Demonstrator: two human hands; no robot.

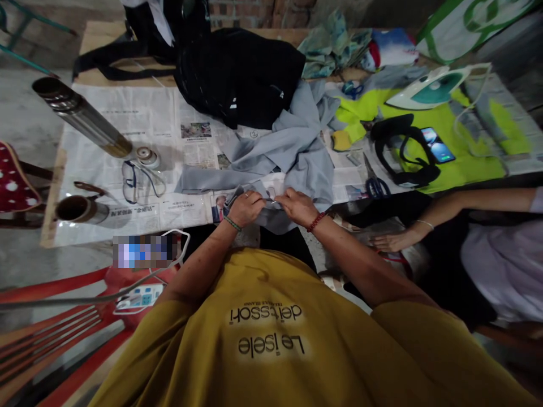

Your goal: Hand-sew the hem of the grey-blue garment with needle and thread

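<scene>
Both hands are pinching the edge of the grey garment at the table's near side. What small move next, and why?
Probably keep the left hand pinching and draw the right hand slightly rightward: the grey garment lies bunched between them, so its edge would flatten.

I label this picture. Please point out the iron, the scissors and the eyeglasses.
iron (432,87): head view, on its green middle.
scissors (375,185): head view, on the blue handles.
eyeglasses (136,182): head view, on the frame.

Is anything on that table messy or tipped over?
Yes. A tall steel flask lies on its side on the newspaper, its cap off beside it. The grey garment lies crumpled, its edge pinched by the left hand and right hand.
</scene>
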